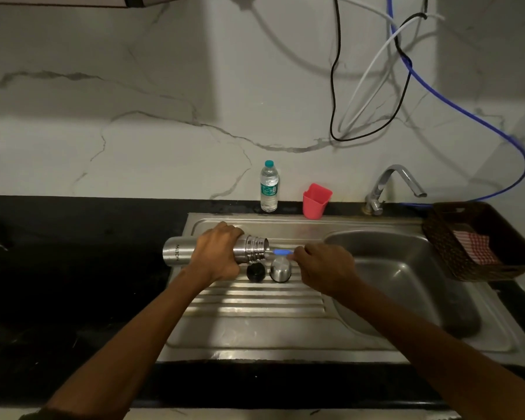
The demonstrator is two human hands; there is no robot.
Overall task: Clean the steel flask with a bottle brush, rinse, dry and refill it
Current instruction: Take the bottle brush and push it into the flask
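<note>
The steel flask [176, 250] is held on its side above the sink's drainboard [255, 301], its open threaded mouth pointing right. My left hand [217, 253] grips it around the middle. My right hand [323, 266] grips the blue handle of the bottle brush [281, 252]; the brush's wire stem runs into the flask's mouth and its head is hidden inside. Just below the mouth, a black stopper [255, 272] and the steel cap cup [280, 269] stand on the drainboard.
A plastic water bottle [269, 187] and a red cup [315, 200] stand at the wall behind the drainboard. The tap [391, 184] rises behind the sink basin [406, 280]. A brown woven basket [467, 262] with a checked cloth [475, 247] sits to the right. Cables hang on the wall.
</note>
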